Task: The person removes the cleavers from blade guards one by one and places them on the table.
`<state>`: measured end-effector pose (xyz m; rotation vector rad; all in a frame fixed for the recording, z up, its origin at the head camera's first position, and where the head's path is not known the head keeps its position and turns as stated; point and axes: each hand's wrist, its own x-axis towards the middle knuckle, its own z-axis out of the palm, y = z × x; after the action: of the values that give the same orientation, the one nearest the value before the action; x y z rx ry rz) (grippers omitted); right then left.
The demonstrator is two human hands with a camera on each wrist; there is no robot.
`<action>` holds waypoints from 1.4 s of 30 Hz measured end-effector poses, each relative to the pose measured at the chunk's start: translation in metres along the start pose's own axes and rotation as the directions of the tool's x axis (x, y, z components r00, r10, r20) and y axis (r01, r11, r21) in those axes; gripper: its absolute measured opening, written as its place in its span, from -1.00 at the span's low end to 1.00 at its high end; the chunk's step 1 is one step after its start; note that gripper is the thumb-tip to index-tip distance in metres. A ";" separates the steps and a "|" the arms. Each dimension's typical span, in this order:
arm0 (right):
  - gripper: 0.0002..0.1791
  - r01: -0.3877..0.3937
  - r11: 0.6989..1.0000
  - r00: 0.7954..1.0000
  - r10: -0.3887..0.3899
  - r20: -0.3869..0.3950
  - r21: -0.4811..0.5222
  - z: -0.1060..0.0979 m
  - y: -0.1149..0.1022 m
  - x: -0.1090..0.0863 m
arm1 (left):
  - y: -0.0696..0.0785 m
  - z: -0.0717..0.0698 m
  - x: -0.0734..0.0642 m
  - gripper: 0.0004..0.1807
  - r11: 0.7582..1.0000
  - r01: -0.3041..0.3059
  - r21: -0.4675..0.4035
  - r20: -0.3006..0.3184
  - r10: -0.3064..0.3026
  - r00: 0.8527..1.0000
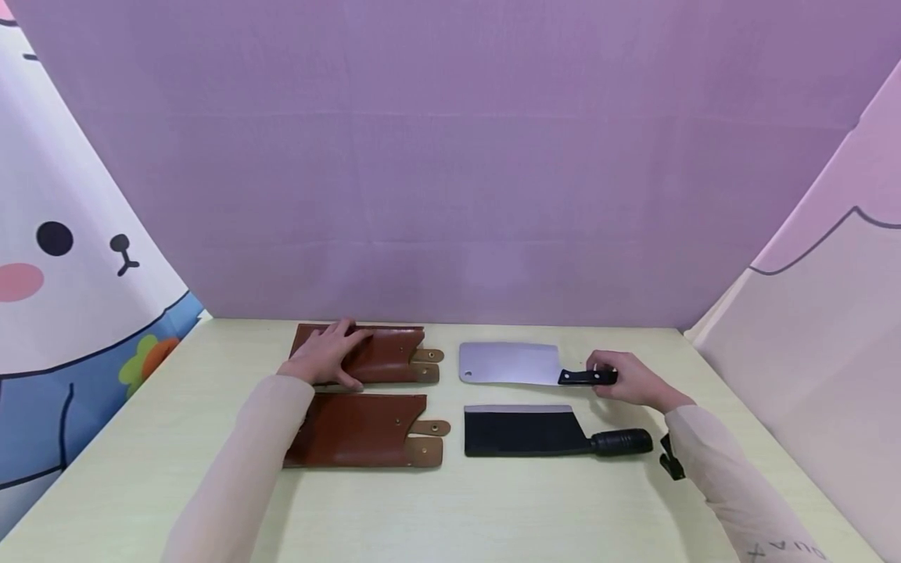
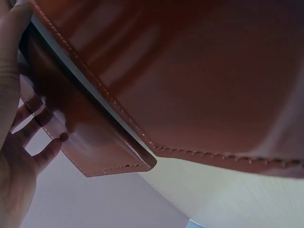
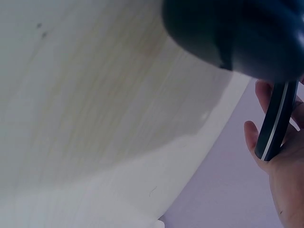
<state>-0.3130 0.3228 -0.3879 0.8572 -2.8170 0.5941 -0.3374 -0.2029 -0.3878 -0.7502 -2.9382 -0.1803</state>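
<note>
My left hand (image 1: pixel 325 353) lies across the far brown leather cleaver sheath (image 1: pixel 390 352), fingers spread over its face and thumb at its near edge. In the left wrist view, fingertips (image 2: pixel 52 149) touch the leather of that sheath (image 2: pixel 95 137). At the right, my right hand (image 1: pixel 629 379) grips the black riveted handle (image 1: pixel 587 378) of a silver cleaver (image 1: pixel 508 363), whose blade points left toward the sheath. The right wrist view shows fingers around this handle (image 3: pixel 276 121); part of the grip is hidden.
Nearer to me lies a second brown sheath (image 1: pixel 359 430) with a strap. Beside it rests a black-bladed cleaver (image 1: pixel 524 432) with a ribbed black handle (image 1: pixel 622 442). A small black object (image 1: pixel 672 459) shows by my right sleeve. Behind the pale table (image 1: pixel 493 508) stands a purple backdrop (image 1: pixel 450 156).
</note>
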 end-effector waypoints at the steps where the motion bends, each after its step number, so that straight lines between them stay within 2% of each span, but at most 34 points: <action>1: -0.71 -0.007 1.000 1.000 0.006 0.003 0.003 0.000 0.000 0.000 | 0.000 0.001 0.000 0.08 1.000 -0.001 -0.002 0.000 0.001 1.000; 9: -0.71 -0.009 1.000 1.000 0.008 0.024 0.005 0.000 0.001 0.000 | -0.002 0.003 0.001 0.06 1.000 -0.007 -0.028 0.003 0.007 1.000; 20: -0.72 -0.026 1.000 0.998 0.026 0.054 -0.001 -0.002 0.005 -0.001 | -0.003 0.003 0.004 0.05 0.997 0.027 -0.072 0.080 -0.021 0.997; 36: -0.73 -0.010 0.999 0.999 0.011 0.038 -0.030 -0.001 0.008 0.004 | 0.002 -0.003 0.001 0.00 0.996 0.048 -0.074 0.135 -0.038 0.990; 42: -0.73 -0.027 0.999 0.998 0.029 0.052 -0.047 -0.001 0.009 0.004 | 0.003 -0.005 0.001 -0.01 0.996 0.051 -0.070 0.151 -0.040 0.988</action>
<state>-0.3215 0.3280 -0.3887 0.8383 -2.8824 0.5159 -0.3362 -0.2000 -0.3826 -0.7366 -3.1078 -0.2485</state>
